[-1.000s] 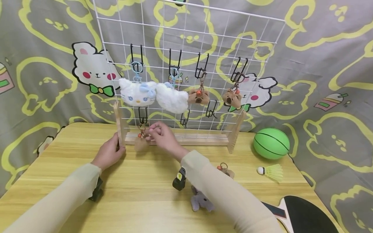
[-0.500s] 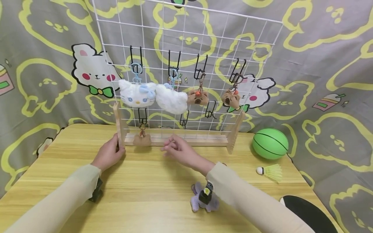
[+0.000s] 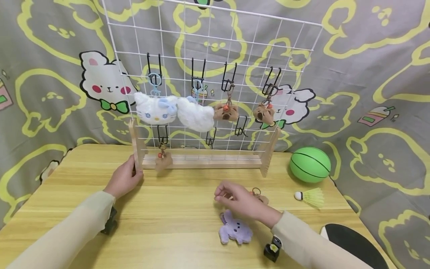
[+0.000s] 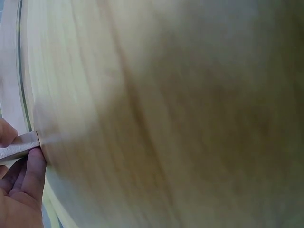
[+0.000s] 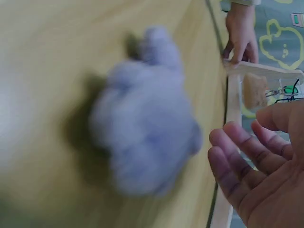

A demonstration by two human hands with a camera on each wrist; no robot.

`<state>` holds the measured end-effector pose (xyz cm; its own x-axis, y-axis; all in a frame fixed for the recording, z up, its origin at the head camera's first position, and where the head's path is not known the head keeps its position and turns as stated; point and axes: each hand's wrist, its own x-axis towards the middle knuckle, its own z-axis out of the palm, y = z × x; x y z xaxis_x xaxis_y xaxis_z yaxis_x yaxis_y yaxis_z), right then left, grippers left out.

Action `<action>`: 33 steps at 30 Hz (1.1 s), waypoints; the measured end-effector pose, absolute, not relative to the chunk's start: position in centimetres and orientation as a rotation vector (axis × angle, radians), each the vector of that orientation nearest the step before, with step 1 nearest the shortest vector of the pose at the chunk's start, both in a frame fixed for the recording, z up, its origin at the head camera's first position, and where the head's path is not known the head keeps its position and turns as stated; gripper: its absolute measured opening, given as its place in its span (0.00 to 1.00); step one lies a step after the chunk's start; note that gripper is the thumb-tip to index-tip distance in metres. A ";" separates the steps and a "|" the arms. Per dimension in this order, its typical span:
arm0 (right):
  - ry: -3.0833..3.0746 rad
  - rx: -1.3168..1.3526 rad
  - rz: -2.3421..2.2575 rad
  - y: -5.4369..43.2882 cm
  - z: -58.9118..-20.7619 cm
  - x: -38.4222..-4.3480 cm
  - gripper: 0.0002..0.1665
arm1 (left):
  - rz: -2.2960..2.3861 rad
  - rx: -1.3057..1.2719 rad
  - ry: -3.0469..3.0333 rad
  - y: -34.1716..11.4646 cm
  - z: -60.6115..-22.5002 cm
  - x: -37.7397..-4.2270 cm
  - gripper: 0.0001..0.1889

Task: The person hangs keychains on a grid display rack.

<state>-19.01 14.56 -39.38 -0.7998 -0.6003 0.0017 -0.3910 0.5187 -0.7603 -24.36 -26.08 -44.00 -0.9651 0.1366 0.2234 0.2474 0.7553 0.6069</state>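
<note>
My left hand [image 3: 125,177] grips the wooden side foot [image 3: 136,145] of a white wire grid rack [image 3: 201,156], thumb on one side and fingers on the other, as the left wrist view also shows. Relaxed and holding nothing, my right hand [image 3: 239,198] hovers over the table. Just below it lies a purple plush keychain [image 3: 236,228], blurred and close in the right wrist view. A brown plush keychain [image 3: 261,198] is partly hidden behind the right hand. Another brown keychain [image 3: 163,161] hangs, blurred, from the lower left hook [image 3: 162,134].
Two white cat plush keychains [image 3: 156,110] and two brown bear keychains [image 3: 226,112] hang on the upper hooks. Lower hooks [image 3: 240,126] stick out below. To the right are a green ball [image 3: 310,164], a shuttlecock [image 3: 309,197] and a black paddle [image 3: 352,246].
My right hand has let go of the brown keychain at the lower left hook and moved right and toward me, over the purple keychain. The left hand has stayed on the rack.
</note>
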 end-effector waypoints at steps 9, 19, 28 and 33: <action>2.509 -0.715 -0.930 17.3 -40.1 -16.8 0.19 | -1.001 -0.311 -2.779 -26.1 -44.0 -24.4 0.28; 2.608 -0.560 -0.819 16.5 -40.8 -15.8 0.22 | -0.978 -0.303 -2.770 -26.0 -44.0 -24.1 0.24; 2.635 -0.591 -0.743 16.1 -40.8 -15.8 0.19 | -0.968 -0.300 -2.770 -26.1 -44.1 -24.2 0.24; 2.602 -0.616 -0.770 16.6 -41.0 -16.0 0.17 | -0.965 -0.300 -2.773 -25.9 -44.0 -24.2 0.23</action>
<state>-16.04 16.56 -41.02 -0.8414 -0.4979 -0.2102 -0.3034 0.7570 -0.5788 -24.18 -25.94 -43.96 -0.9614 0.1278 0.2435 0.2513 0.7677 0.5894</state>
